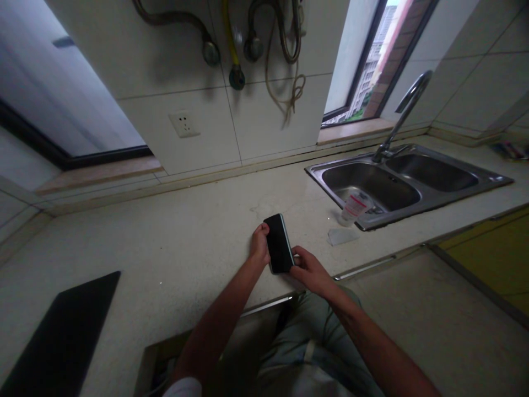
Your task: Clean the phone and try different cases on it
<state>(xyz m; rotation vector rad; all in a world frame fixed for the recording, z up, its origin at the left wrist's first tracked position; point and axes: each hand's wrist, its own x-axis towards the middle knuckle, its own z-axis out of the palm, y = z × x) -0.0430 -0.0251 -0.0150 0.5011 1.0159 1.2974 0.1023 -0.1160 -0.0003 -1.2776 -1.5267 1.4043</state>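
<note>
A smartphone [279, 245] with a dark screen is held over the counter, its screen facing up toward me. My left hand [260, 243] grips its left edge, the thumb at the upper left corner. At the lower right corner, my right hand [309, 269] holds the phone's other side, with thumb and fingers around the edge. Most fingertips under the phone are hidden. To the right of my hands, a clear plastic cup [354, 207] with red markings stands by the sink, and a small pale sheet [343, 236] lies in front of it.
A steel double sink [417, 199] with a tall faucet [403, 113] is set into the pale counter [185, 220] at the right. A black flat panel [68, 331] lies at the lower left. Pipes and a wall socket [184, 124] are on the tiled wall.
</note>
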